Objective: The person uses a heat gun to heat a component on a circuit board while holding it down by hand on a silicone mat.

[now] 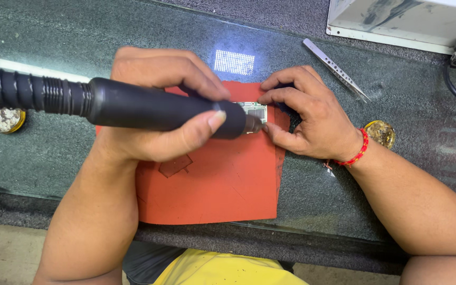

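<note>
From the head view, the left hand [159, 105] has its grip wrapped around a thick black hot-air handpiece [154, 110], thumb underneath and fingers over the top, with the nozzle tip touching or just above the right end of a small circuit board [253, 110]. The right hand [307, 113] holds nothing in a closed grip; its fingertips [266, 97] press down on the board's far edge and its thumb steadies the near side, pinning it flat. The board lies at the upper right of an orange work mat [212, 184], which sits on the dark stone tabletop [54, 153] and reaches the near edge. Judging by this, work on the board looks to be under way, not finished: the tool is on it and no part is seen lifted off. A pair of metal tweezers [336, 68] lies untouched, well apart beyond the right hand. A small round tin [380, 133] sits just beside the right wrist, and another tin [2, 119] under the handpiece's ribbed hose [22, 92], so sideways room is tight; the mat's lower half is free.
</note>
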